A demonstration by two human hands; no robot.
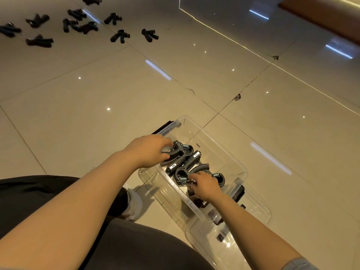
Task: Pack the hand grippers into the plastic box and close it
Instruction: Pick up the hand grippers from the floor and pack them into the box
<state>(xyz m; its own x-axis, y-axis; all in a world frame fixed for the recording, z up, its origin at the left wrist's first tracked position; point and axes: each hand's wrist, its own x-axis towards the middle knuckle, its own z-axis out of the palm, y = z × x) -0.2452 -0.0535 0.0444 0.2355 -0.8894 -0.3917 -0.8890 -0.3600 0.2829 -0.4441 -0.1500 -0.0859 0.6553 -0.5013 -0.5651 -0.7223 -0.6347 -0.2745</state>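
Note:
A clear plastic box stands open on the tiled floor in front of me. Several dark grey hand grippers with steel springs lie inside it. My left hand grips the curved handle of one hand gripper at the box's left side. My right hand reaches into the near end and pinches another hand gripper near its spring. Several more black hand grippers lie scattered on the floor at the far left.
The clear lid lies on the floor against the box's near side. Black latches sit on the box's ends. My legs in dark trousers fill the lower left. A brown edge runs along the top right.

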